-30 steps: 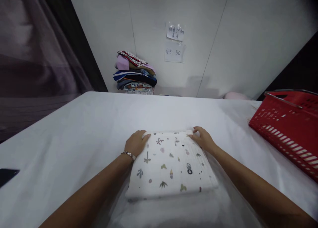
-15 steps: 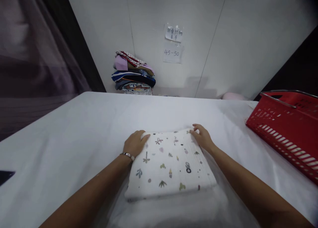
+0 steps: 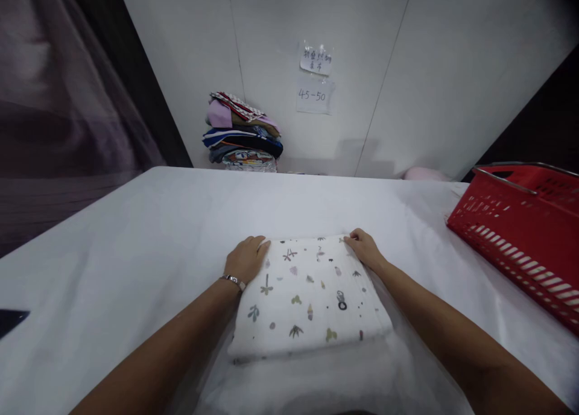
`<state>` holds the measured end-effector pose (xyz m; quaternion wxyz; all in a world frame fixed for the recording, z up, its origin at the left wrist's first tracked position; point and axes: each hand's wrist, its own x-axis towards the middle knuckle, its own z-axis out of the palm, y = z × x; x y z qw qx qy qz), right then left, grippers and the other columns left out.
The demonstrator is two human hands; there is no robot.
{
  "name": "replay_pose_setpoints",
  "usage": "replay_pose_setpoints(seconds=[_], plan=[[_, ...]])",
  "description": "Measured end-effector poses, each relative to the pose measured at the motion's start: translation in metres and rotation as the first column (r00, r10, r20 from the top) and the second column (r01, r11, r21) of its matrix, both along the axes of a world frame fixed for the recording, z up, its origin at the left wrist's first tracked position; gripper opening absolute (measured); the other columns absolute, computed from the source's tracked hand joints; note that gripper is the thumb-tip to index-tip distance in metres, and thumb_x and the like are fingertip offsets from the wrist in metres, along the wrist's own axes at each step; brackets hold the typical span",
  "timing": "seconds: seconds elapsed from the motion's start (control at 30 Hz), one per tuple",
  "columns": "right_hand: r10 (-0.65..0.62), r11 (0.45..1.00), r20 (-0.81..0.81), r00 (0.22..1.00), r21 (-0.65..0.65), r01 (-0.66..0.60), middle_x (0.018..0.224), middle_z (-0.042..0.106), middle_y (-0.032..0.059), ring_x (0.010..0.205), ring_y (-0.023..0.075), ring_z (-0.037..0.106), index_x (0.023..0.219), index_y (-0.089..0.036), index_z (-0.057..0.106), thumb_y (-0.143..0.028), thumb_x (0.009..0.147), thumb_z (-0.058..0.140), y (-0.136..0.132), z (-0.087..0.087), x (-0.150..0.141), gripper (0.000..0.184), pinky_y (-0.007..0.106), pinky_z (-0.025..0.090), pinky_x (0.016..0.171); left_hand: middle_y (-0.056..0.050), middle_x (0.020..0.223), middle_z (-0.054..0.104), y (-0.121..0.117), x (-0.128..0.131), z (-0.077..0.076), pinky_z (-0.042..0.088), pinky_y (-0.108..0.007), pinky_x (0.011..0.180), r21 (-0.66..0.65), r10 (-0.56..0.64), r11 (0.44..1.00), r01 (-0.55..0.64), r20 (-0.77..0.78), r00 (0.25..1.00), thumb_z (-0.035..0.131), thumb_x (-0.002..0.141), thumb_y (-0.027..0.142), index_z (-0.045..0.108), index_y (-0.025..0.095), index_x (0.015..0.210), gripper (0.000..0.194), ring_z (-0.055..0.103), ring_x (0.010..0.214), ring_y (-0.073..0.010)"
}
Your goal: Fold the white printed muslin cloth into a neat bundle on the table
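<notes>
A folded white cloth (image 3: 312,300) printed with small plants, cones and other figures lies flat in front of me, its long edge across my view. My left hand (image 3: 245,259) grips its far left corner, thumb along the side and the other fingers bent around the edge, partly hidden. At the far right corner, my right hand (image 3: 362,246) pinches the cloth between thumb and fingers. A bracelet (image 3: 234,281) circles my left wrist. Below the cloth's near edge is blurred, whitish sheer material (image 3: 312,379).
The white-covered table (image 3: 181,216) reaches back to a pale wall. A red plastic basket (image 3: 520,234) with metal handles stands at the right. Behind the table is a stack of folded fabrics (image 3: 244,131). A dark flat object (image 3: 11,321) lies at the left edge.
My right hand's fingers have drawn closer together on the far right corner, which lifted slightly and now lies flatter. My left hand stays at its corner. The view has shifted a little.
</notes>
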<state>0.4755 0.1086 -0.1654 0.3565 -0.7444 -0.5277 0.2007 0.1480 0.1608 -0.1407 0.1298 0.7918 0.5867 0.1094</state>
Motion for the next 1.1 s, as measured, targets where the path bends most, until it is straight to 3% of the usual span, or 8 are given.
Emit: replay_pose_setpoints(seconds=[0.13, 0.27, 0.4, 0.5, 0.57, 0.7, 0.9, 1.1], plan=[[0.007, 1.000, 0.039, 0.999, -0.007, -0.006, 0.072, 0.060, 0.0009, 0.070, 0.0182, 0.054, 0.074, -0.022, 0.053, -0.045, 0.073, 0.050, -0.002, -0.001, -0.001, 0.024, 0.031, 0.040, 0.065, -0.012, 0.126, 0.053, -0.005, 0.004, 0.011, 0.042, -0.041, 0.089, 0.050, 0.004, 0.999, 0.000, -0.068, 0.998, 0.030, 0.090, 0.044, 0.046, 0.018, 0.128, 0.049, 0.050, 0.113, -0.0279], [0.010, 0.999, 0.091, 0.996, -0.033, -0.007, 0.077, 0.063, 0.0027, 0.073, 0.0197, 0.057, 0.081, -0.021, 0.057, -0.045, 0.076, 0.048, -0.002, 0.000, 0.002, 0.026, 0.032, 0.043, 0.068, -0.010, 0.143, 0.039, -0.028, 0.018, 0.013, 0.027, -0.042, 0.107, 0.177, -0.258, 0.946, 0.270, -0.090, 0.962, 0.037, 0.089, 0.046, 0.042, 0.019, 0.133, 0.052, 0.032, 0.132, -0.0264], [0.055, 0.996, 0.275, 0.960, -0.078, -0.034, 0.106, 0.064, 0.0118, 0.099, 0.0260, 0.057, 0.104, -0.018, 0.060, -0.041, 0.082, 0.045, -0.009, 0.013, -0.005, 0.035, 0.039, 0.042, 0.085, -0.008, 0.150, 0.025, -0.047, 0.029, -0.003, 0.015, -0.045, 0.112, 0.063, -0.388, 0.916, 0.397, -0.112, 0.915, 0.036, 0.087, 0.055, 0.037, 0.020, 0.138, 0.061, 0.017, 0.139, -0.0267], [0.195, 0.978, 0.464, 0.864, -0.026, -0.207, 0.141, 0.040, 0.0165, 0.132, 0.0301, 0.031, 0.131, -0.011, 0.045, -0.037, 0.086, 0.040, -0.028, 0.025, -0.037, 0.052, 0.046, 0.025, 0.105, -0.008, 0.152, 0.020, -0.048, 0.031, -0.011, 0.011, -0.046, 0.113, 0.001, -0.372, 0.927, 0.376, -0.130, 0.919, 0.033, 0.087, 0.057, 0.034, 0.018, 0.140, 0.066, 0.011, 0.140, -0.0266], [0.357, 0.924, 0.490, 0.796, -0.057, -0.379, 0.149, 0.025, 0.0139, 0.138, 0.0287, 0.017, 0.140, -0.011, 0.034, -0.043, 0.088, 0.038, -0.045, 0.028, -0.070, 0.061, 0.047, 0.016, 0.109, -0.008, 0.152, 0.019, -0.046, 0.032, -0.011, 0.010, -0.047, 0.113, 0.007, -0.368, 0.928, 0.372, -0.132, 0.920, 0.034, 0.087, 0.056, 0.034, 0.018, 0.141, 0.065, 0.010, 0.141, -0.0263], [0.574, 0.808, 0.446, 0.687, -0.172, -0.564, 0.151, 0.018, 0.0136, 0.140, 0.0283, 0.011, 0.145, -0.011, 0.025, -0.058, 0.087, 0.033, -0.063, 0.024, -0.114, 0.075, 0.045, 0.013, 0.111, -0.008, 0.152, 0.020, -0.046, 0.032, -0.008, 0.010, -0.047, 0.113, 0.022, -0.369, 0.927, 0.375, -0.133, 0.920, 0.036, 0.087, 0.053, 0.034, 0.019, 0.141, 0.063, 0.011, 0.141, -0.0260], [0.458, 0.889, 0.513, 0.726, -0.285, -0.359, 0.151, 0.018, 0.0171, 0.139, 0.0314, 0.011, 0.143, -0.007, 0.028, -0.066, 0.085, 0.027, -0.047, 0.016, -0.074, 0.083, 0.048, 0.010, 0.111, -0.008, 0.151, 0.022, -0.048, 0.030, -0.010, 0.010, -0.046, 0.114, 0.047, -0.371, 0.924, 0.379, -0.121, 0.921, 0.034, 0.088, 0.055, 0.034, 0.021, 0.140, 0.063, 0.013, 0.140, -0.0255], [0.410, 0.912, 0.572, 0.711, -0.248, -0.326, 0.151, 0.018, 0.0140, 0.140, 0.0284, 0.010, 0.144, -0.011, 0.027, -0.068, 0.085, 0.022, -0.046, 0.004, -0.047, 0.082, 0.048, 0.010, 0.111, -0.007, 0.152, 0.019, -0.046, 0.031, -0.009, 0.010, -0.045, 0.114, 0.025, -0.382, 0.921, 0.388, -0.126, 0.915, 0.030, 0.089, 0.055, 0.032, 0.020, 0.141, 0.063, 0.012, 0.141, -0.0244]])
